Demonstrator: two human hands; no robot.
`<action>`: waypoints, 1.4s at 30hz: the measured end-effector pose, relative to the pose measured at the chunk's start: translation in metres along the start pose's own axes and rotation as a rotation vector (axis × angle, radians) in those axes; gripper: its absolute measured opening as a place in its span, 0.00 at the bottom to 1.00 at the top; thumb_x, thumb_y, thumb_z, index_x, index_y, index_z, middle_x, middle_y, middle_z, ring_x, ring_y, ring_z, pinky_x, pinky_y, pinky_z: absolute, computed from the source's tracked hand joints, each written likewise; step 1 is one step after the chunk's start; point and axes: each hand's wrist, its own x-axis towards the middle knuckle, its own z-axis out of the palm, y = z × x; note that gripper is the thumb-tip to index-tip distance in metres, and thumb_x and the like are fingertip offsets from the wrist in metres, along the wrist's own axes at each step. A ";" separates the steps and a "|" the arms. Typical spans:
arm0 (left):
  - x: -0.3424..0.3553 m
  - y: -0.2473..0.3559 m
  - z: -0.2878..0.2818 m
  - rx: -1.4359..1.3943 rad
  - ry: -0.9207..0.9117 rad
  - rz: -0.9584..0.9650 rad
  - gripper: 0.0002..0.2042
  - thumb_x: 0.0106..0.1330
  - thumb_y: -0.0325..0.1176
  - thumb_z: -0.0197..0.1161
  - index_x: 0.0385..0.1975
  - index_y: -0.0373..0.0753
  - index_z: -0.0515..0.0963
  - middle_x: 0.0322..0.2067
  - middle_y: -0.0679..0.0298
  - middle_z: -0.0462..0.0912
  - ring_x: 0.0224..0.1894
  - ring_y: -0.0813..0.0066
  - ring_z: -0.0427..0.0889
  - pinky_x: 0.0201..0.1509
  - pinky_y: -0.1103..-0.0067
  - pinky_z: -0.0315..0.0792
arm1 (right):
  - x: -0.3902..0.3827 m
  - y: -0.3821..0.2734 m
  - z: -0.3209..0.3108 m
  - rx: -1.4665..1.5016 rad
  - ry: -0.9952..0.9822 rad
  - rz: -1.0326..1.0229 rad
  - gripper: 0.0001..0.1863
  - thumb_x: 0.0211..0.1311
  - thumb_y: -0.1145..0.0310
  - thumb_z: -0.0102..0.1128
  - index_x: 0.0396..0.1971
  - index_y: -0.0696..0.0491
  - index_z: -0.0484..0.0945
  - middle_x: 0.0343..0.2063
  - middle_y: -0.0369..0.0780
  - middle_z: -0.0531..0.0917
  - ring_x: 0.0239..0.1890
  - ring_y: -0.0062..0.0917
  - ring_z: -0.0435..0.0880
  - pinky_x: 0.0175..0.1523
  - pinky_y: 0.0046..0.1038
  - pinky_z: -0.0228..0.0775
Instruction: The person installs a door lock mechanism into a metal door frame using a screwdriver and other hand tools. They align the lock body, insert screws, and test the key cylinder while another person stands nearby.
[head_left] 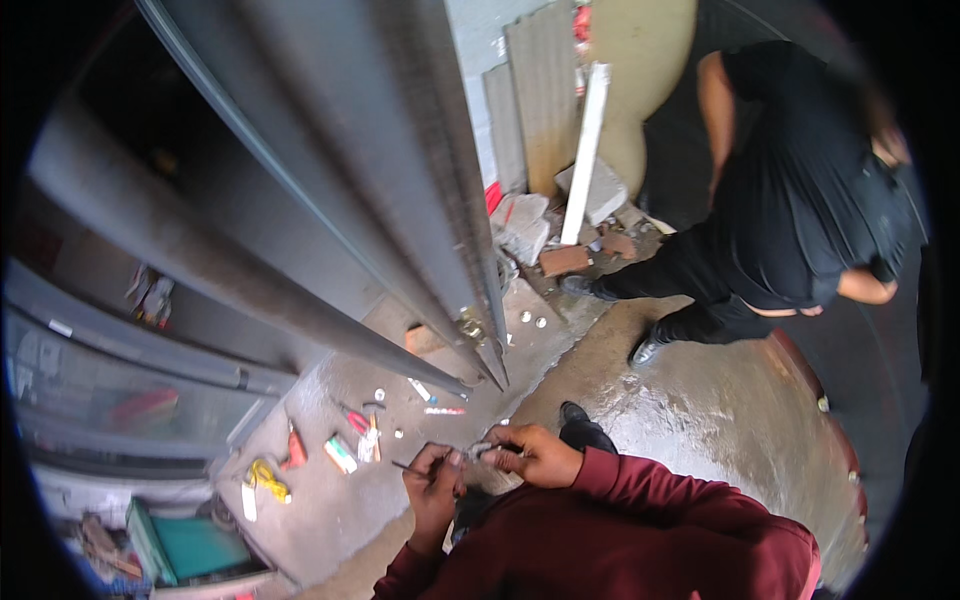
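My left hand [435, 487] and my right hand [541, 458] meet in front of my body, low in the middle of the view. The fingers of both are closed. A thin dark rod [403, 467] sticks out to the left from my left fingers. At the fingertips of my right hand is a small grey piece [477, 451], largely covered, its kind too small to tell. On the concrete beyond and left of my hands lie red-handled pliers [354, 420], a small white-and-green box [340, 455] and a red-and-white stick-shaped item [444, 411].
Long grey metal posts [300, 305] slant down across the left. Left on the floor are a yellow cord [268, 482] and a red tool [294, 447]. A person in black [800, 190] stands at the right. Bricks [565, 261], rubble and a white board [586, 155] lean ahead.
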 end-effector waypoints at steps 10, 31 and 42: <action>0.013 0.073 0.134 0.193 0.349 0.192 0.13 0.77 0.38 0.56 0.50 0.36 0.75 0.24 0.65 0.78 0.14 0.86 0.66 0.17 0.86 0.61 | 0.021 -0.024 -0.156 -0.044 0.212 -0.174 0.11 0.72 0.66 0.61 0.32 0.58 0.75 0.15 0.41 0.68 0.18 0.25 0.66 0.25 0.31 0.60; 0.062 0.092 0.133 0.239 0.393 0.148 0.19 0.71 0.30 0.64 0.60 0.35 0.73 0.30 0.60 0.83 0.13 0.90 0.65 0.14 0.86 0.63 | 0.147 -0.044 -0.177 -0.089 -0.039 -0.198 0.17 0.68 0.62 0.62 0.28 0.62 0.80 0.18 0.46 0.73 0.21 0.32 0.67 0.30 0.35 0.64; 0.067 0.090 0.140 0.185 0.470 0.142 0.18 0.71 0.28 0.62 0.59 0.36 0.76 0.30 0.59 0.84 0.15 0.90 0.65 0.18 0.90 0.57 | 0.161 -0.064 -0.193 -0.038 -0.238 -0.080 0.18 0.70 0.63 0.63 0.25 0.62 0.76 0.14 0.37 0.66 0.21 0.17 0.60 0.27 0.28 0.60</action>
